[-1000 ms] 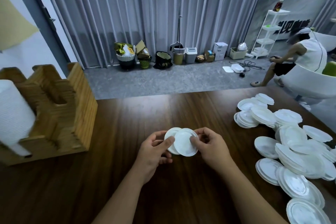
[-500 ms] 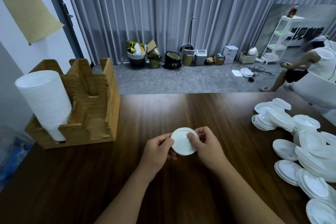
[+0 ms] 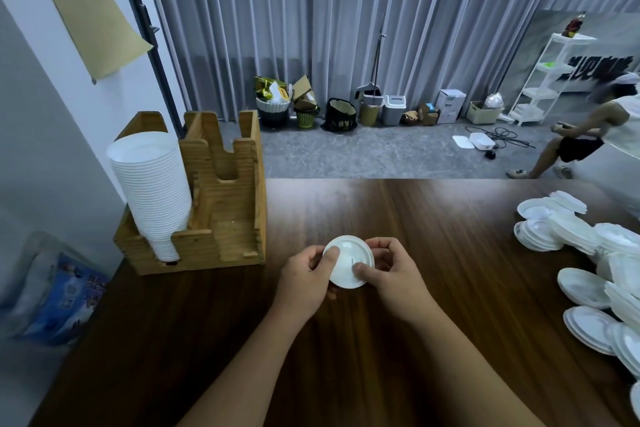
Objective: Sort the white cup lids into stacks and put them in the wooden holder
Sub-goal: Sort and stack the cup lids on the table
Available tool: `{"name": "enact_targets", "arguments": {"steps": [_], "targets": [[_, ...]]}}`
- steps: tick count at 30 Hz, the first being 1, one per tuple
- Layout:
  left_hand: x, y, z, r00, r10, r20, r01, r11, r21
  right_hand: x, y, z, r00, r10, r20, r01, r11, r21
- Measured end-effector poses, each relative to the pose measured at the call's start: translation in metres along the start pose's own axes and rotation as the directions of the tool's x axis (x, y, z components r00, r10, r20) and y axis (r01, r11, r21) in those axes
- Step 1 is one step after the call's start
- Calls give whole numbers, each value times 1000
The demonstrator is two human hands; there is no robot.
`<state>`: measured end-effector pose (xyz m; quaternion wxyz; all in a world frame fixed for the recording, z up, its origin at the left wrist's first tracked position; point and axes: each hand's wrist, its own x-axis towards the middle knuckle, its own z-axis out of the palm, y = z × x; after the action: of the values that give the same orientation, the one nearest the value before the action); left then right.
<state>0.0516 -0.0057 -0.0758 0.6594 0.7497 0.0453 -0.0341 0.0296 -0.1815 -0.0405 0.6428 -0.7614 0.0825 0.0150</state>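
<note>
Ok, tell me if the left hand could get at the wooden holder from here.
Probably yes: the left hand grips the lid, but only bare table lies between it and the wooden holder.

Wooden holder (image 3: 221, 218) left on table (image 3: 450, 288), loose lids (image 3: 585, 288) right.

No text can be read with certainty. A grey board (image 3: 588, 55) at the upper right of the frame, behind a white shelf (image 3: 550, 80), bears large dark characters, too blurred to make out. A blue packet (image 3: 65, 302) at lower left carries unreadable print.
</note>
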Motion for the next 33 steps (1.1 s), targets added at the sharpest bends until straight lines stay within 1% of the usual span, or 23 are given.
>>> {"name": "enact_targets", "arguments": {"steps": [2,4,7,10,12,15,16,18,21,23,26,29,31,33], "targets": [[-1,0,-9,998,-16,62,17,1000,-10,-1,0,6,999,7,-51,-6,1000,8],[-3,-1,-18,994,-34,106,34,999,0,-2,1,13,998,14,-69,-12,999,31],[-5,-1,-33,991,-32,133,27,999,35,-4,2,23,999,42,-34,-40,998,47],[-6,0,-48,984,-24,174,19,999,35,-2,-3,28,997,75,29,-76,996,49],[-7,0,-54,984,-20,176,19,1000,4,1,-7,33,996,71,54,-72,997,22],[-12,-2,-61,986,-50,158,65,994,-93,7,-9,45,997,73,11,-73,997,1],[-12,-4,-62,986,-70,149,87,990,-109,8,-9,49,997,81,18,-81,997,-10],[-11,-6,-70,984,-104,146,122,986,-115,10,-12,56,989,113,99,-112,994,-21],[-12,-2,-87,971,-131,202,164,974,-154,11,-18,65,964,111,240,-114,993,-1],[-13,2,-96,980,-125,154,153,970,-188,12,-24,72,961,79,266,-83,997,3],[-17,3,-101,987,-157,-29,138,930,-339,13,-32,86,974,86,210,-101,993,60],[-29,-4,-98,975,-217,-50,176,888,-425,15,-38,97,968,122,217,-150,982,119],[-34,-7,-98,967,-240,-80,174,859,-481,18,-41,101,961,116,249,-138,988,73],[-34,-6,-102,952,-279,-126,162,808,-566,22,-44,104,953,82,292,-89,996,13]]}}
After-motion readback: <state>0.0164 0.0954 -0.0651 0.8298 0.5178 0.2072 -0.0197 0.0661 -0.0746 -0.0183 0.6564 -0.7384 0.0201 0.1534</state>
